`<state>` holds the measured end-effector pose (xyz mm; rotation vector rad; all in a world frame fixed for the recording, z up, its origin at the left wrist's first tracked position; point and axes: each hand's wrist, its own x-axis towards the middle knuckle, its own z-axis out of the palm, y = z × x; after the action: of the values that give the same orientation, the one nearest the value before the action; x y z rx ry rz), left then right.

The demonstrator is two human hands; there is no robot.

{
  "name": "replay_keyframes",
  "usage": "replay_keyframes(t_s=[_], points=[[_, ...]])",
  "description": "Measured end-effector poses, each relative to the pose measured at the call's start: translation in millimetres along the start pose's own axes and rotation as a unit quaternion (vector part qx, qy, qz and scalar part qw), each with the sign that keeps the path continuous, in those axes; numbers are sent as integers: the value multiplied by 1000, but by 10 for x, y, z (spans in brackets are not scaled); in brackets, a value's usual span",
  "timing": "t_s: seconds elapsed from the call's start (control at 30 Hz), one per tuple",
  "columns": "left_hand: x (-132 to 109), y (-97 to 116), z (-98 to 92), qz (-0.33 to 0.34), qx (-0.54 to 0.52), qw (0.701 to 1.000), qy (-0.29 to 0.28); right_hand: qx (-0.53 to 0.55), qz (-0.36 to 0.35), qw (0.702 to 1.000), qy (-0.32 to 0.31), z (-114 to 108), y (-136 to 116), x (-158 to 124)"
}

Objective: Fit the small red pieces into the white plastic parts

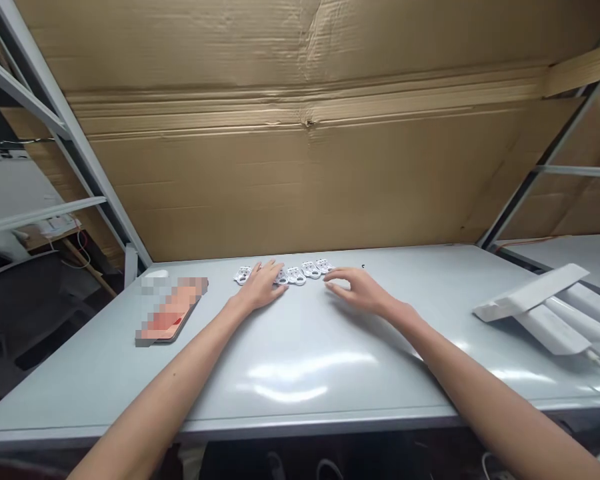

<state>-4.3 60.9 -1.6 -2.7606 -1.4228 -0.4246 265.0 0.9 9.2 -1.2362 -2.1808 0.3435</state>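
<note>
Several small flat white pieces [296, 276], each with a ring-shaped opening and small holes, lie in a loose row near the back of the table. My left hand [263, 283] rests palm down over the left part of the row, fingers spread, hiding some of the pieces. Just right of the row, my right hand [353, 287] hovers low with its fingers loosely curved and apart, nothing visible in them. Its fingertips are close to the rightmost piece [323, 266]. A tiny dark bit [363, 267] lies behind that hand.
On the left of the grey table [300, 347] lies a partly blurred phone-like object [180, 310], with a small white item [157, 274] behind it. White box-like lamps with cables [545, 303] stand at right. Cardboard [300, 187] walls off the back, between metal posts [87, 153].
</note>
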Motion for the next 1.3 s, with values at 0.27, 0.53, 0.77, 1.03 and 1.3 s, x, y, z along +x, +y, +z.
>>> replay_keyframes(t_s=[0.27,0.53,0.77,1.03,1.3], points=[[-263,231,-81,9,12,1000,0,-94,230,968,17,-303,472,-58],[-447,376,-86,25,-23,999,2,-85,199,975,-44,-314,588,-95],[-490,392,-169,67,-48,997,8,-83,194,977,-27,-279,576,-104],[-493,426,-193,94,-64,994,3,150,149,976,44,-207,152,10],[-498,330,-255,100,-54,993,-2,478,207,854,-2,147,-129,36]])
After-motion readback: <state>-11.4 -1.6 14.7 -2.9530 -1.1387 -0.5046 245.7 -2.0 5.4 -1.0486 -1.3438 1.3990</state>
